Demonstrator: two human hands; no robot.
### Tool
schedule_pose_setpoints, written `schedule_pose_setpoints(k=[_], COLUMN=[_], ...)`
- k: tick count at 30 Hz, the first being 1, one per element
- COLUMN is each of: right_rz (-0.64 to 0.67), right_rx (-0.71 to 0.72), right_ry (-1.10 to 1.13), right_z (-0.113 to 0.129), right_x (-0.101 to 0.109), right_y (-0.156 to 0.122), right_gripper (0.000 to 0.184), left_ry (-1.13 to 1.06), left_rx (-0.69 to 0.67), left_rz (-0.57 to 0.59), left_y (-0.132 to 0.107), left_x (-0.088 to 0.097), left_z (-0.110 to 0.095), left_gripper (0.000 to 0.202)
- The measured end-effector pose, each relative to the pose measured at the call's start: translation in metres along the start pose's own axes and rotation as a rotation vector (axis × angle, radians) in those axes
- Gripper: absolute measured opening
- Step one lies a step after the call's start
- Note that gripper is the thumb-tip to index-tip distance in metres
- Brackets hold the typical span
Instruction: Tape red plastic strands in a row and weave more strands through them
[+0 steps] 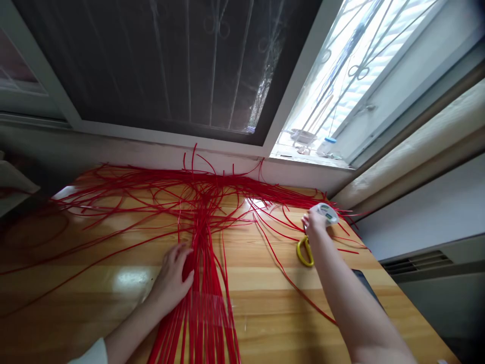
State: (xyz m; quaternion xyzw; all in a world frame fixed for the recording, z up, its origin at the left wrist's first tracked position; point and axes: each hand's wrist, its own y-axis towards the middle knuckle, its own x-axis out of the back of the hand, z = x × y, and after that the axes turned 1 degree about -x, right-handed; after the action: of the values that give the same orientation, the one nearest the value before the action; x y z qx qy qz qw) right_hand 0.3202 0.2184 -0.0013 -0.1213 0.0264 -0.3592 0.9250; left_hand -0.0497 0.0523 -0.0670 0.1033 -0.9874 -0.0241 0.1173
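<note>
Many long red cords run down the middle of the wooden table toward me. A strip of clear tape lies flat across them near the front. My left hand is at the left edge of this bundle, its thumb and fingers curved round some of the cords. At the far right, my right hand grips a roll of clear tape by its left side. Just below that hand lies a pair of scissors with yellow handles; its blades are mostly hidden.
Loose red cord ends spread in a tangle along the back of the table. A dark flat object is partly behind my right forearm. A barred window and wall border the far side; a white appliance with a vent stands right.
</note>
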Motion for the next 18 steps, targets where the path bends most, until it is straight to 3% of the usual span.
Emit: schedule_pose_setpoints(k=[3, 6, 9, 11, 13, 15, 18], right_rz=[0.322, 0.620, 0.812, 0.910, 0.986, 1.050, 1.127], right_rx=[-0.147, -0.282, -0.402, -0.482, -0.541, -0.571, -0.559], right_ry=[-0.076, -0.134, -0.147, -0.167, -0.206, -0.262, -0.312], right_z=[-0.027, -0.060, -0.080, -0.085, -0.087, -0.089, -0.091], right_x=[-0.030, -0.061, -0.088, -0.104, -0.119, -0.132, -0.150], right_y=[-0.053, -0.112, -0.147, -0.155, -0.157, -0.159, -0.166], right_gripper=[0.013, 0.030, 0.016, 0.007, 0.011, 0.011, 0.008], left_ry=[0.053, 0.060, -0.035, -0.196, -0.326, -0.378, -0.392], left_rx=[0.043, 0.133, 0.247, 0.413, 0.517, 0.526, 0.528], left_rz=[-0.189, -0.265, -0.277, -0.189, -0.075, 0.030, 0.292], left_y=[0.026, 0.054, 0.068, 0.071, 0.070, 0.071, 0.077], left_x=[-0.015, -0.020, -0.010, 0.002, 0.014, 0.021, 0.020], left_z=[0.003, -0.002, -0.007, -0.007, -0.006, -0.006, -0.012], left_gripper=[0.049, 0.052, 0.049, 0.039, 0.027, 0.018, 0.012])
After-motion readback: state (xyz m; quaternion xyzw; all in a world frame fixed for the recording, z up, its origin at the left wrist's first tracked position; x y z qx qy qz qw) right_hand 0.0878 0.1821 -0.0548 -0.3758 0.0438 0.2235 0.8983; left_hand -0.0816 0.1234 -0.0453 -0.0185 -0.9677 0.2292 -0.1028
